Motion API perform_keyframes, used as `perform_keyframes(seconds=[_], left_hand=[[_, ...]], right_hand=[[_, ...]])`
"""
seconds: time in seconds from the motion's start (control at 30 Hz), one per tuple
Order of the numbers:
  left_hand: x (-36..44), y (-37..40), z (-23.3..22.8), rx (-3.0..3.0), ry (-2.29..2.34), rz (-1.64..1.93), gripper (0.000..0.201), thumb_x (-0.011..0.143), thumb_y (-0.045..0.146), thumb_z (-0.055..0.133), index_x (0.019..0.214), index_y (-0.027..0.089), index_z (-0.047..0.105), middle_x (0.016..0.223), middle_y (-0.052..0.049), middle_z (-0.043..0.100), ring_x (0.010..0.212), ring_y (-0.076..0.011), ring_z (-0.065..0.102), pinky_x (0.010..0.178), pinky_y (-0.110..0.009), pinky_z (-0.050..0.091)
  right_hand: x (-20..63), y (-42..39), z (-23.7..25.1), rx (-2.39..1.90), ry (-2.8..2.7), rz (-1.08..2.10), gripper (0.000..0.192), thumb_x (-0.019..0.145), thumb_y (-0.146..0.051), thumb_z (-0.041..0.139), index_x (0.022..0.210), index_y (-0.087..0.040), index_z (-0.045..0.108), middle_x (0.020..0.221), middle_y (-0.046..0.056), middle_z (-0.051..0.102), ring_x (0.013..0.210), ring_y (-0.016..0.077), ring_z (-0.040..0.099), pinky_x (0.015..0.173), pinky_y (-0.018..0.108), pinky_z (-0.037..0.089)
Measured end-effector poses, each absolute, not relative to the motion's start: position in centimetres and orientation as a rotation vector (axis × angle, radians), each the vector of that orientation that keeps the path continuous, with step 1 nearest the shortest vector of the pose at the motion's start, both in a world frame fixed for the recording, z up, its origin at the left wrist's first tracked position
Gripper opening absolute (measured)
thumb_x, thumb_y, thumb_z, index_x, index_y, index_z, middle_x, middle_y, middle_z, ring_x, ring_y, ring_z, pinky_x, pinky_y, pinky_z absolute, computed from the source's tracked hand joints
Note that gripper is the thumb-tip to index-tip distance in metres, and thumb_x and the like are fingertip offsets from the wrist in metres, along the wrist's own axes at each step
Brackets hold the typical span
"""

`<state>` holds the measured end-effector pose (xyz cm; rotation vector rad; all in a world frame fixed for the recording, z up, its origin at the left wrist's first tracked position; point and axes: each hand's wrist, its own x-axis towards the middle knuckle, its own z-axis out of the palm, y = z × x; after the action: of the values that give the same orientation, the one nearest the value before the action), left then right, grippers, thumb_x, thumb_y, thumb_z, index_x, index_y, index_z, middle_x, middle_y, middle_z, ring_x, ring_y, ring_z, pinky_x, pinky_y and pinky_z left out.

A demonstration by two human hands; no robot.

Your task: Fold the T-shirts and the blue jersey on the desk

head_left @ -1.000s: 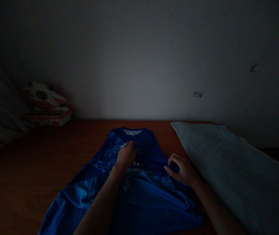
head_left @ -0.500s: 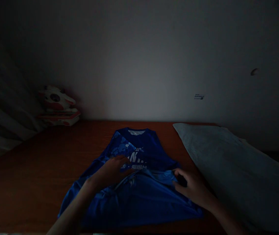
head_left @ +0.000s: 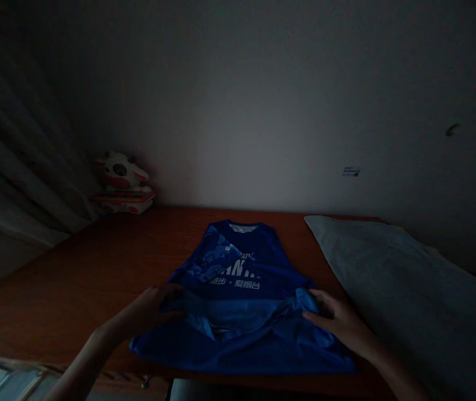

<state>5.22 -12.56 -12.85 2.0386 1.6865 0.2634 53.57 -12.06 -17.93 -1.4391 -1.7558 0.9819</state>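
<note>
A blue sleeveless sports top (head_left: pixel 258 234) lies on the wooden tabletop with its neck toward the wall and white lettering across the chest. Its lower part is rumpled, with a lighter blue fold running crosswise below the lettering. My left hand (head_left: pixel 156 306) grips the fold at the garment's left side, thumb below and fingers above. At the opposite side, my right hand (head_left: pixel 336 320) has bunched cloth between thumb and fingers. Some fingertips are hard to make out in the dim light.
A grey-blue cloth (head_left: pixel 372 267) covers the table's right side. On the back left corner stands a cow-shaped toy (head_left: pixel 123 181) with a red and white base. Pale curtains (head_left: pixel 20 150) hang at the left. The wooden table (head_left: pixel 71 289) meets a plain wall (head_left: pixel 238 122) behind.
My left hand has moved left and down from the middle of the top to its left side. The lighter fold now stretches between both hands. The view has shifted slightly left.
</note>
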Motion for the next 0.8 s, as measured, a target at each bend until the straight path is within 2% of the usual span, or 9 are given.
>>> perform_keyframes(seconds=[0.13,0.23,0.33,0.47,0.57,0.67,0.73,0.8], left_hand=[[5.7,-13.1,-13.0,2.034,1.698,0.265,0.036,0.085,0.055,0.057,0.099,0.024,0.067,0.097,-0.004,0.074,0.089,-0.0245,0.069,0.08,-0.03,0.049],[5.5,-14.7,-13.4,2.001,1.668,0.252,0.034,0.089,0.054,0.053,0.099,0.024,0.065,0.093,-0.003,0.073,0.084,-0.023,0.067,0.076,-0.029,0.047],[5.1,-16.5,-13.5,1.95,1.626,0.252,0.03,0.088,0.051,0.055,0.102,0.026,0.063,0.097,-0.001,0.072,0.088,-0.0221,0.065,0.081,-0.028,0.048],[4.8,-17.0,-12.1,1.866,1.555,0.374,0.028,0.086,0.049,0.06,0.095,0.023,0.06,0.09,0.0,0.067,0.084,-0.0193,0.061,0.078,-0.027,0.05],[5.0,-15.3,-9.9,1.733,1.366,0.583,0.036,0.082,0.052,0.067,0.1,0.022,0.061,0.093,-0.004,0.069,0.088,-0.0208,0.064,0.08,-0.029,0.053],[5.6,-12.3,-7.4,1.573,1.306,0.749,0.053,0.073,0.054,0.078,0.113,0.023,0.064,0.1,-0.007,0.072,0.092,-0.0244,0.068,0.08,-0.033,0.056],[6.1,-9.9,-6.3,1.517,1.363,0.862,0.055,0.065,0.057,0.082,0.105,0.021,0.067,0.095,-0.006,0.073,0.087,-0.024,0.069,0.075,-0.032,0.056],[6.8,-7.5,-5.8,1.486,1.438,1.054,0.056,0.059,0.063,0.083,0.091,0.019,0.068,0.086,-0.004,0.072,0.078,-0.0212,0.067,0.069,-0.029,0.055]], right_hand=[[54.2,-13.0,-18.1,-1.524,-1.832,1.014,0.038,0.082,-0.052,0.066,0.108,-0.025,0.067,0.101,0.007,0.076,0.097,0.0283,0.072,0.089,0.039,0.056],[55.3,-14.4,-17.5,-1.579,-1.895,1.017,0.032,0.08,-0.049,0.067,0.103,-0.027,0.067,0.107,0.006,0.074,0.104,0.0296,0.069,0.094,0.04,0.053],[56.4,-15.9,-16.7,-1.591,-1.929,1.123,0.025,0.082,-0.048,0.065,0.099,-0.029,0.066,0.101,0.003,0.073,0.1,0.0272,0.069,0.092,0.037,0.053],[57.2,-16.2,-15.0,-1.51,-1.827,1.316,0.035,0.086,-0.058,0.06,0.109,-0.032,0.064,0.1,0.003,0.073,0.098,0.0255,0.069,0.089,0.035,0.054],[57.1,-14.6,-12.6,-1.434,-1.781,1.471,0.05,0.082,-0.062,0.065,0.121,-0.03,0.065,0.113,0.007,0.073,0.109,0.0284,0.068,0.096,0.038,0.053],[56.6,-11.6,-10.2,-1.401,-1.795,1.485,0.052,0.074,-0.059,0.074,0.113,-0.024,0.072,0.115,0.01,0.074,0.113,0.0322,0.067,0.105,0.045,0.048],[56.1,-9.1,-9.3,-1.382,-1.764,1.393,0.048,0.072,-0.06,0.074,0.104,-0.025,0.074,0.108,0.01,0.076,0.107,0.0328,0.069,0.104,0.048,0.049],[55.4,-6.5,-9.0,-1.37,-1.698,1.151,0.045,0.074,-0.064,0.069,0.098,-0.027,0.073,0.101,0.008,0.077,0.102,0.0321,0.07,0.098,0.048,0.053]])
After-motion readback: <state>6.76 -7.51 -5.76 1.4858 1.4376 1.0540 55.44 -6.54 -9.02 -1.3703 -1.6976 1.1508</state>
